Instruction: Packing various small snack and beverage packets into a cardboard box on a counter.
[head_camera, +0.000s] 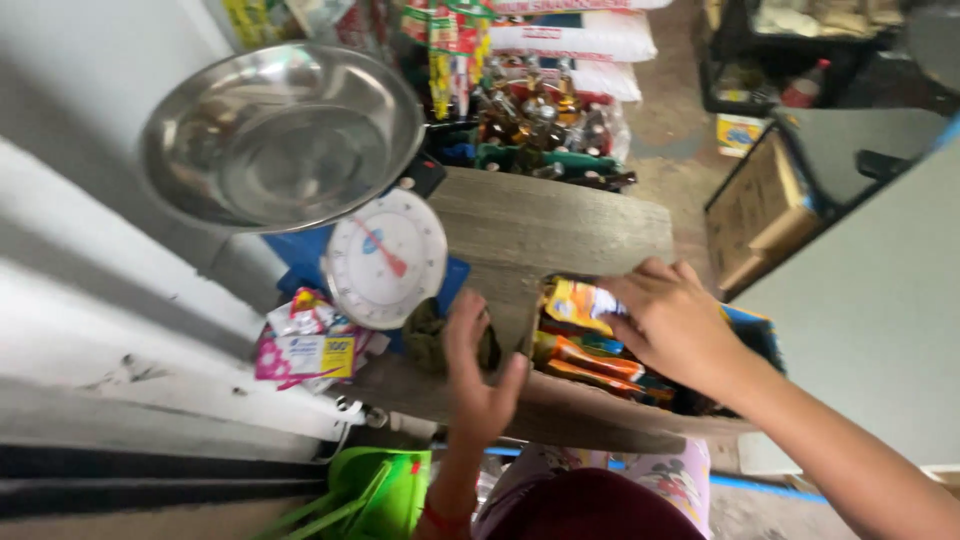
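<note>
The right hand (672, 322) lay fingers-down on a yellow foil snack packet (578, 303), topmost in the cardboard box (752, 326) (grip unclear). The packet's long axis ran leftward from the fingertips. The left hand (478, 372), nearer the dark green bundle (428, 338), cupped it half-open.

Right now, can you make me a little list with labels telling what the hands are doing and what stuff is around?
Place: wooden counter in a small shop
Left hand: open, fingers spread, resting on the counter by a dark lump I cannot identify
Right hand: reaching into a box of colourful snack packets, fingers touching a yellow packet
Weighing scale: blue body, round white dial, red needle
Metal bowl: on top of the scale
Bottles: crowded behind the counter
Sachets: pink and white, left of the dial
</note>
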